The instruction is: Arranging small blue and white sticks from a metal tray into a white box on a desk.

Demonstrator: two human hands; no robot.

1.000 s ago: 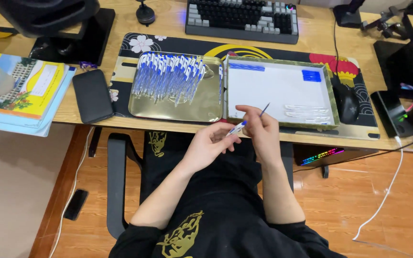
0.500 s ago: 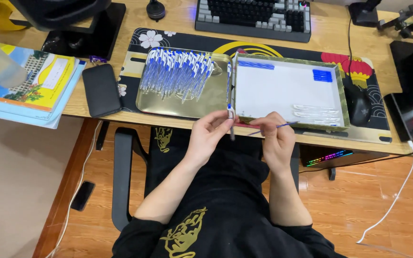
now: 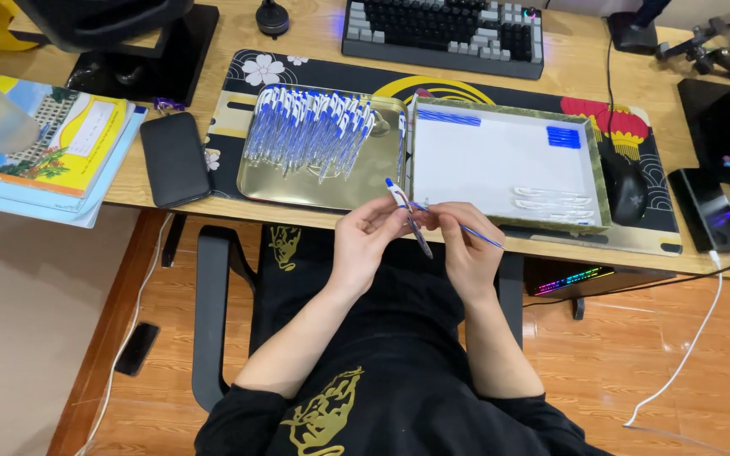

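Observation:
My left hand (image 3: pixel 368 239) holds a clear pen barrel with a blue cap (image 3: pixel 406 214), tilted down to the right, just in front of the desk edge. My right hand (image 3: pixel 467 245) pinches a thin blue ink refill (image 3: pixel 475 234) that points toward the barrel. The two hands meet above my lap. Behind them a gold tray (image 3: pixel 297 190) carries a heap of several blue-capped pens (image 3: pixel 310 127). To its right a white box tray (image 3: pixel 500 160) holds small blue parts (image 3: pixel 563 137) and a few clear barrels (image 3: pixel 551 203).
A black phone (image 3: pixel 174 158) and stacked books (image 3: pixel 52 143) lie at the desk's left. A keyboard (image 3: pixel 445 29) sits at the back, a black mouse (image 3: pixel 627 187) right of the white tray. A black chair (image 3: pixel 213 321) and a white cable (image 3: pixel 686 346) are over the wooden floor.
The hands have drawn together in front of the desk edge. The pen barrel has swung from upright to tilted, and the refill's tip now sits at the barrel.

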